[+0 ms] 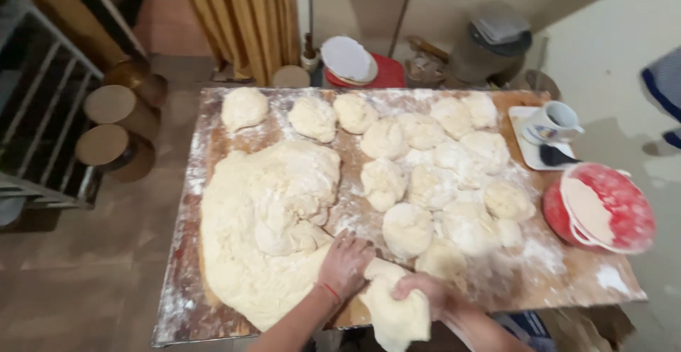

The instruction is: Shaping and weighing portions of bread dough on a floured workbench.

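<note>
Up front, both hands [345, 263] [422, 292] grip dough piece [394, 316] at board edge [213, 334].

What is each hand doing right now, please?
Left hand: closed on the dough piece, beside the big dough mass.
Right hand: closed on the same dough piece.
</note>
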